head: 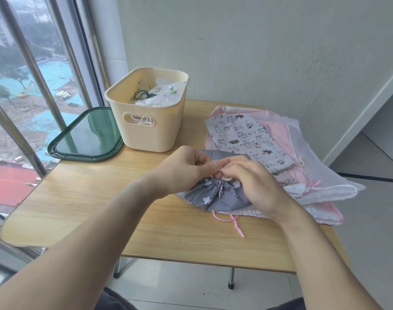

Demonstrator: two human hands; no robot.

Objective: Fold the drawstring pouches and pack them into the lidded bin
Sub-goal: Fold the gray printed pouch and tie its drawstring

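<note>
- Your left hand (186, 168) and your right hand (251, 182) meet over the grey pouch (215, 195), which lies on the wooden table (90, 198) in front of you.
- The fingers of both hands are curled and pinch its gathered mouth and the cord.
- The cream bin (146, 113) stands behind, already holding pouches; its green lid (85, 135) lies just beside it.
- More pouches (247, 137) are stacked to the right.

Single head-worn view, looking forward and down, close over table (83, 198)
</note>
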